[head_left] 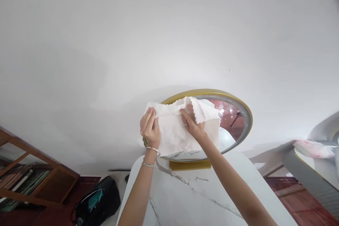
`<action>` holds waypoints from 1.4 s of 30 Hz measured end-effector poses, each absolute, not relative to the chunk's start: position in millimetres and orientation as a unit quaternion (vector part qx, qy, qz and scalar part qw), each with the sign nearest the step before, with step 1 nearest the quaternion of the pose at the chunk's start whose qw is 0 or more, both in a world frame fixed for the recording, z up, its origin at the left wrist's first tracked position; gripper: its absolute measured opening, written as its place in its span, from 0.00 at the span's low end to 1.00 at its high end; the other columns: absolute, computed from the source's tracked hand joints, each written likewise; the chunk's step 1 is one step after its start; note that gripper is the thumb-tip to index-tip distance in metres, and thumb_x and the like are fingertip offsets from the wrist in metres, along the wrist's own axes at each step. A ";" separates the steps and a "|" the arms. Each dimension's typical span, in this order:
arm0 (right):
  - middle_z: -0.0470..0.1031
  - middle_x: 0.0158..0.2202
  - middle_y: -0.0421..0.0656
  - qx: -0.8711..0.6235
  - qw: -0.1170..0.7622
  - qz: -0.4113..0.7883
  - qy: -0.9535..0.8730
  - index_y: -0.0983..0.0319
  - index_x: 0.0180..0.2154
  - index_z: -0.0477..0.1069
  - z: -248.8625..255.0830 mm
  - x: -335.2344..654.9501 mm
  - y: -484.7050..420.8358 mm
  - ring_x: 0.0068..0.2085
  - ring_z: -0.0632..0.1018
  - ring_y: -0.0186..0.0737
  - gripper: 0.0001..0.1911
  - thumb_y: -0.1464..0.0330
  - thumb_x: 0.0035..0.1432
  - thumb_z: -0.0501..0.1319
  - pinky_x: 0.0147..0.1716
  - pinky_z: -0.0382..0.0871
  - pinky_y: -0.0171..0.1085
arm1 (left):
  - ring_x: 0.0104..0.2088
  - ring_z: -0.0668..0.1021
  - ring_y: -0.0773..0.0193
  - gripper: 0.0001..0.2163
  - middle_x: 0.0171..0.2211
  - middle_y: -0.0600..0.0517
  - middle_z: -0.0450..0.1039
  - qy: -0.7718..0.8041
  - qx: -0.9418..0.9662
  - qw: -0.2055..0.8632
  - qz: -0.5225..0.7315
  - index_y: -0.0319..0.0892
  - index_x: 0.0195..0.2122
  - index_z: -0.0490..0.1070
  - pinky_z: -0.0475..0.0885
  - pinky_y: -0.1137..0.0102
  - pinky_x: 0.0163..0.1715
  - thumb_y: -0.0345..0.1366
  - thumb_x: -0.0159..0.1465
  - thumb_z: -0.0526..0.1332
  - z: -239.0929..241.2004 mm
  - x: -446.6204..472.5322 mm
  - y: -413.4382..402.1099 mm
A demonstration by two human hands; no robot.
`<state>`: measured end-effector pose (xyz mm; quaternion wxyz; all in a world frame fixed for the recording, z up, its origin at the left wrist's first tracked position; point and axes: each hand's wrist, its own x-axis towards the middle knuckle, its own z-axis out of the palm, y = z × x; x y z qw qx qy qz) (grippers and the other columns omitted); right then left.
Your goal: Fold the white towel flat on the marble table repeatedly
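Note:
A round mirror point(238, 120) with a gold rim stands on a gold base at the back of a white marble table point(190, 197), against a white wall. A white cloth point(174, 130) covers the mirror's left half. My left hand point(150, 127), with bracelets on the wrist, grips the cloth's left edge, fingers curled round it. My right hand point(192, 124) pinches the cloth near its upper middle, pressed toward the mirror glass.
A wooden glass-fronted cabinet point(29, 180) stands at the lower left. A black bag point(97, 201) lies on the red floor beside the table. At the right edge, a grey surface carries a pink-and-white packet point(312, 148).

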<state>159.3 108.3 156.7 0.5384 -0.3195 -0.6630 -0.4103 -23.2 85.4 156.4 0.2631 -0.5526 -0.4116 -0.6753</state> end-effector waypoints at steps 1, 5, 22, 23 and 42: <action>0.73 0.52 0.50 -0.334 0.548 -0.404 -0.652 0.58 0.50 0.72 158.7 158.1 108.1 0.52 0.74 0.46 0.17 0.68 0.58 0.60 0.48 0.68 0.40 | 0.50 0.76 0.59 0.12 0.46 0.44 0.77 -0.409 -0.556 0.261 -0.675 0.42 0.48 0.73 0.74 0.59 0.49 0.35 0.67 0.55 158.1 -22.3 84.9; 0.66 0.58 0.50 -0.385 0.555 -0.370 -0.638 0.55 0.53 0.70 171.0 154.9 107.6 0.61 0.65 0.52 0.19 0.63 0.60 0.59 0.52 0.65 0.46 | 0.51 0.76 0.58 0.12 0.46 0.44 0.77 -0.390 -0.575 0.250 -0.675 0.42 0.48 0.73 0.73 0.59 0.49 0.35 0.67 0.55 166.5 -15.5 85.5; 0.72 0.53 0.48 -0.359 0.653 -0.383 -0.546 0.60 0.40 0.69 179.0 218.5 120.9 0.62 0.65 0.48 0.08 0.71 0.62 0.52 0.54 0.62 0.51 | 0.60 0.68 0.57 0.11 0.48 0.47 0.76 -0.348 -0.654 0.280 -0.611 0.44 0.48 0.73 0.63 0.57 0.56 0.34 0.67 0.55 199.6 53.2 103.2; 0.71 0.53 0.48 -0.355 0.667 -0.380 -0.533 0.61 0.40 0.68 177.4 229.5 122.9 0.62 0.64 0.48 0.07 0.71 0.63 0.52 0.55 0.62 0.52 | 0.60 0.67 0.58 0.11 0.49 0.49 0.76 -0.335 -0.670 0.277 -0.602 0.45 0.48 0.72 0.61 0.58 0.57 0.34 0.67 0.55 203.4 68.1 104.9; 0.70 0.55 0.46 -0.314 0.564 -0.277 -0.712 0.61 0.44 0.66 194.5 162.2 104.6 0.65 0.59 0.42 0.10 0.74 0.65 0.49 0.61 0.57 0.48 | 0.56 0.71 0.59 0.08 0.44 0.45 0.76 -0.458 -0.469 0.256 -0.711 0.40 0.40 0.71 0.62 0.56 0.57 0.36 0.68 0.54 191.8 25.6 83.2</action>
